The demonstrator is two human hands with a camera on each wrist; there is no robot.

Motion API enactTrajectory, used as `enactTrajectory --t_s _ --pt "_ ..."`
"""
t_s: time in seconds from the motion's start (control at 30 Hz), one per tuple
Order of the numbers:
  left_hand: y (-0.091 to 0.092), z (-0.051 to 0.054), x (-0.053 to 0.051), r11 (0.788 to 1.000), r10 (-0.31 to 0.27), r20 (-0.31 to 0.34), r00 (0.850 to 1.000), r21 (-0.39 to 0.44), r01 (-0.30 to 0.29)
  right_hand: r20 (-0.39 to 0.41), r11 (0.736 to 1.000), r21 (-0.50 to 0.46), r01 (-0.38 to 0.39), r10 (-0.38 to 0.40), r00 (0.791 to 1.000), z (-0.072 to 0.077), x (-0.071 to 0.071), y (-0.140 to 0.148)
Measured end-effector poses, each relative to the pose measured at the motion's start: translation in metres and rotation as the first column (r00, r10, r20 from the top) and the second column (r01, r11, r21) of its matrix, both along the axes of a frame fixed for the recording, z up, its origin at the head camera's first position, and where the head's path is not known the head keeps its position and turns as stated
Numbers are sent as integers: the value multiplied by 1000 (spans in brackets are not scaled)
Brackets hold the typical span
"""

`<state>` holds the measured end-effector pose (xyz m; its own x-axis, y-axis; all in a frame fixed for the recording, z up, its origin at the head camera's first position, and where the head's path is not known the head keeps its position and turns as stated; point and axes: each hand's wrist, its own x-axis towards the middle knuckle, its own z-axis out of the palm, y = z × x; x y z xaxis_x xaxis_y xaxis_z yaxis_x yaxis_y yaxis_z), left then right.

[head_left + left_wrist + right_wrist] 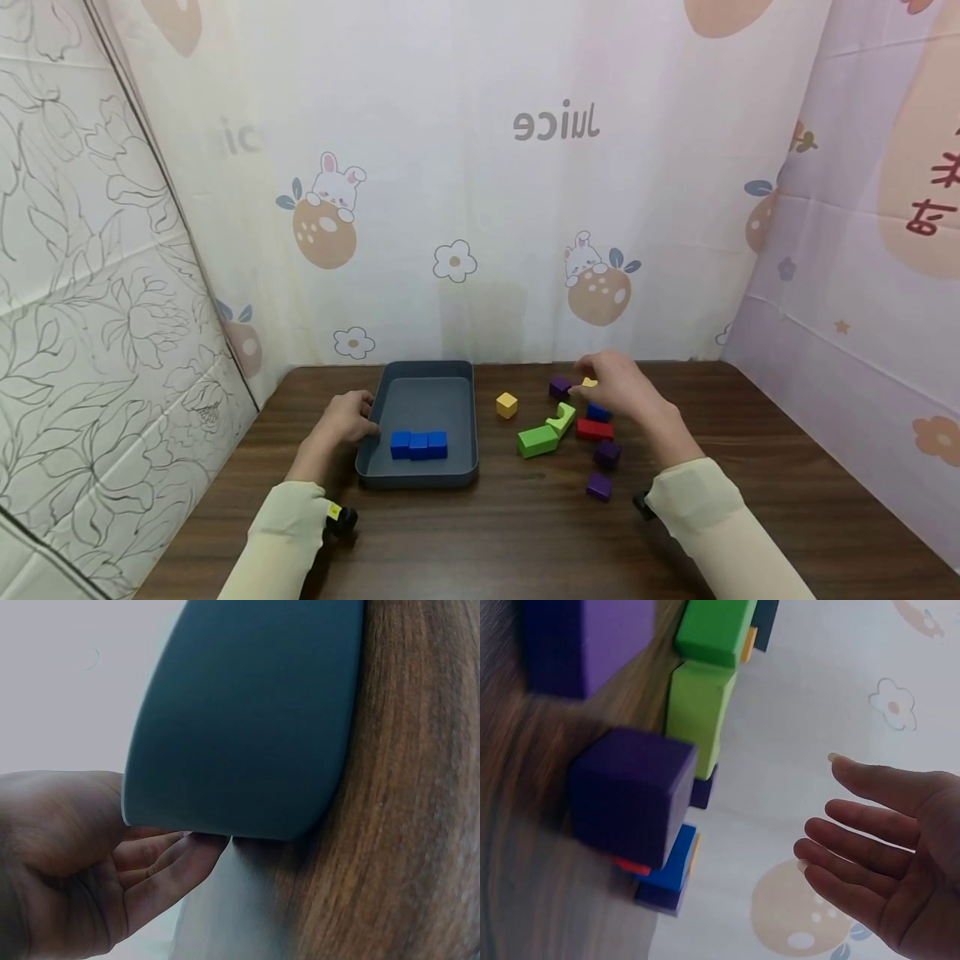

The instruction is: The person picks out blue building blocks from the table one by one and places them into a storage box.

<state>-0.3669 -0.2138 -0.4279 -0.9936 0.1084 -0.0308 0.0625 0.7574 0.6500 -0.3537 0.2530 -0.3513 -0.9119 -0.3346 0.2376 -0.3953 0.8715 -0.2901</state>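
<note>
My left hand [349, 417] rests against the outer left wall of a dark grey tray [471, 417]. In the left wrist view its fingers lie along the tray's outside, and the tray hides part of the hand. Three blue cubes [418, 446] form a row inside the tray. My right hand [618, 385] hovers over the far-right blocks, fingers spread and loosely bent, holding nothing. Nearest to it are a purple block [559, 387], a yellow block [589, 382] partly behind the hand, and a blue block [598, 412].
Beside the tray sits a yellow cube [507, 406]. A green block [537, 442], a light green curved block [561, 419], a red block [595, 430] and two purple blocks, one at centre right [607, 454], one nearer [599, 486], lie on the wooden table [517, 542]. Curtains surround the table.
</note>
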Motion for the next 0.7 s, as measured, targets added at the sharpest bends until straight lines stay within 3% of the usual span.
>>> enactTrajectory --t_s 0.13,0.37,0.7 --pt "0 -1 0 1000 0 1 1000 3 0 18 1000 3 15 -15 1000 -6 -5 10" --pt "1 -1 0 1000 -2 -8 1000 -1 2 51 999 23 -48 47 998 -17 -11 25" --pt "1 1 1 1000 2 -17 1000 -5 -2 92 997 66 -33 27 995 -28 -14 33"
